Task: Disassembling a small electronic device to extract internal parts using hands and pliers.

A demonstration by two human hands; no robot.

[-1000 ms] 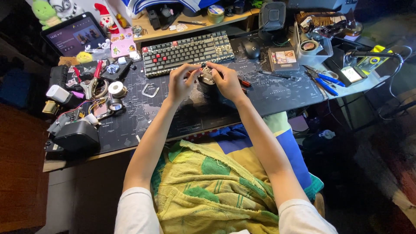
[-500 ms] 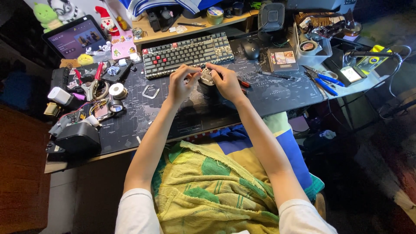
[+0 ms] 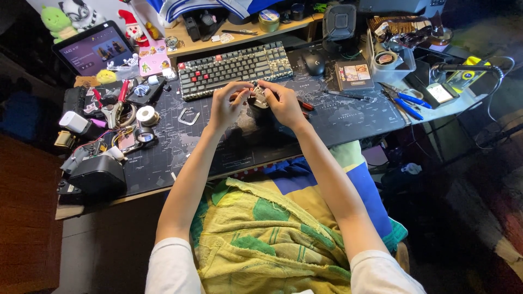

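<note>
Both my hands meet over the dark desk mat (image 3: 338,117), just in front of the keyboard (image 3: 234,68). My left hand (image 3: 226,106) and my right hand (image 3: 283,103) pinch a small round metallic part (image 3: 258,98) between their fingertips. A red-handled tool (image 3: 305,104) lies on the mat under my right hand. What the small part is exactly cannot be made out.
A mouse (image 3: 314,62), a small box (image 3: 354,74) and blue-handled pliers (image 3: 406,100) lie to the right. At the left are tape rolls (image 3: 146,115), cables, a black device (image 3: 98,177) and a tablet (image 3: 95,49). A yellow-green cloth (image 3: 261,239) covers my lap.
My hands stay together on the small part; only slight finger shifts show. The view has moved a little.
</note>
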